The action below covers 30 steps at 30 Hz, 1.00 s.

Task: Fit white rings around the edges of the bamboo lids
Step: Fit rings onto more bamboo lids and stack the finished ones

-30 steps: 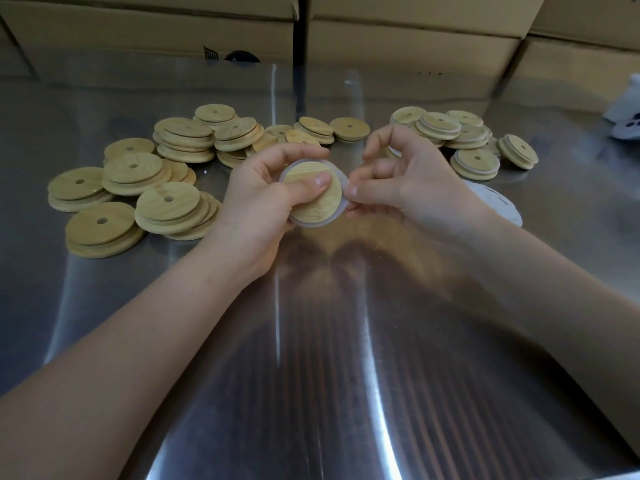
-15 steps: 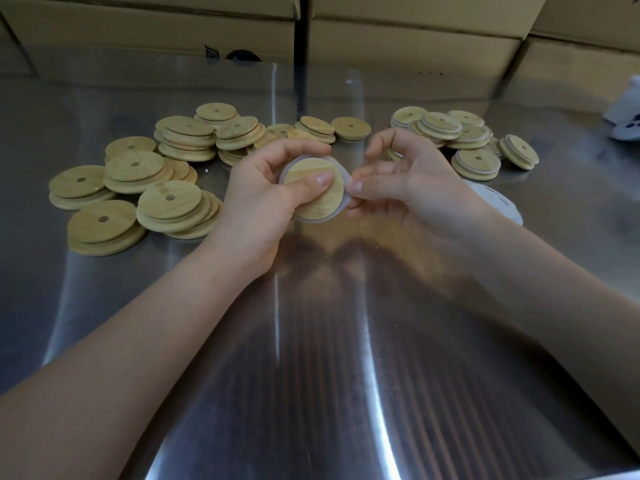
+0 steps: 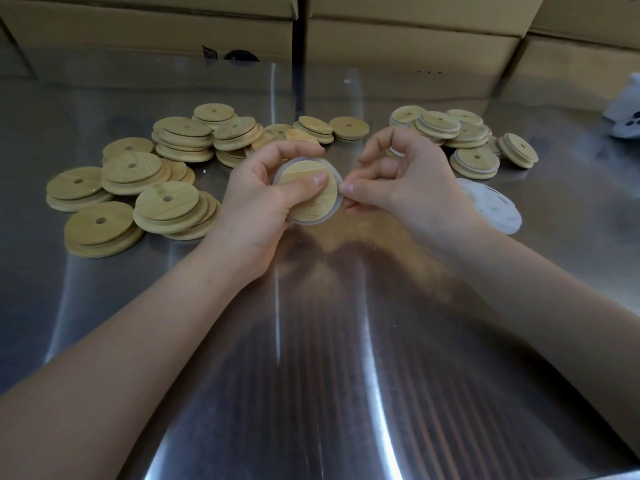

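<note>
Fingers (image 3: 294,148) of the left hand (image 3: 256,209) curl round a bamboo lid (image 3: 311,200), thumb hiding its centre. Right hand (image 3: 412,188) pinches the white ring (image 3: 322,220) at the lid's right edge. Bare desk (image 3: 311,341) lies beneath the fingers, with lid piles (image 3: 166,202) beyond.

Shiny stainless steel table (image 3: 311,393) here, with bright streaks of reflected light running down it. Brown cardboard boxes (image 3: 398,43) are stacked like a wall along the back. There's some white thing (image 3: 625,114) at the far right edge.
</note>
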Each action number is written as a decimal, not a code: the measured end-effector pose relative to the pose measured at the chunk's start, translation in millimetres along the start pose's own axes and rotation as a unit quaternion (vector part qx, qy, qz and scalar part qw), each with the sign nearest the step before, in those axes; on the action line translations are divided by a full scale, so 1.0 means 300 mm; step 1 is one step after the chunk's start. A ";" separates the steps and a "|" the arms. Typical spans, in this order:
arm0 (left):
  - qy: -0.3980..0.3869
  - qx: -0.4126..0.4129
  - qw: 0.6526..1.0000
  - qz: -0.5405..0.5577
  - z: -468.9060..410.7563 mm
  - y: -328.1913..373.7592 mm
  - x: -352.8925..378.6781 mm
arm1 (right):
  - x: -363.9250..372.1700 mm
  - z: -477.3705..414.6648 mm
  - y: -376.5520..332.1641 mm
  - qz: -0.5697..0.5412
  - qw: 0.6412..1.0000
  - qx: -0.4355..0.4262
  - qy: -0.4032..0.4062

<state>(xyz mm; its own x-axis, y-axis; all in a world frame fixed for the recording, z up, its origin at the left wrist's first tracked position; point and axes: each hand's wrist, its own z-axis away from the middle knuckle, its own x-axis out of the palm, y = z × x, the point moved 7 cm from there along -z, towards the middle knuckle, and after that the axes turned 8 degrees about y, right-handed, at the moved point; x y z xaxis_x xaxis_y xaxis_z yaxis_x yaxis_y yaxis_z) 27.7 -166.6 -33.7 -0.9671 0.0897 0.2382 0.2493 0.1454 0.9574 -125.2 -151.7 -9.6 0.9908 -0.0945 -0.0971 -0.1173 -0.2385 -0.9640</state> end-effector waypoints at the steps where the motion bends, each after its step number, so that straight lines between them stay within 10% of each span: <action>1: 0.002 -0.003 1.000 0.001 -0.001 -0.002 -0.001 | 0.000 0.000 0.000 -0.009 1.000 0.002 0.001; 30: 0.010 -0.079 0.995 0.067 -0.007 -0.032 0.014 | 0.005 -0.014 0.064 -0.017 0.996 0.086 -0.006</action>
<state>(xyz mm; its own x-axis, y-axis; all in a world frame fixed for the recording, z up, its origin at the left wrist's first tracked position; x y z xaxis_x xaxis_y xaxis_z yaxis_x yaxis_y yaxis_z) 21.1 -169.6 -41.5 -0.9273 0.0769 0.3662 0.3655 -0.0236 0.9305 -126.1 -160.4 -27.1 0.9949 -0.0768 -0.0656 -0.0711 -0.0719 -0.9949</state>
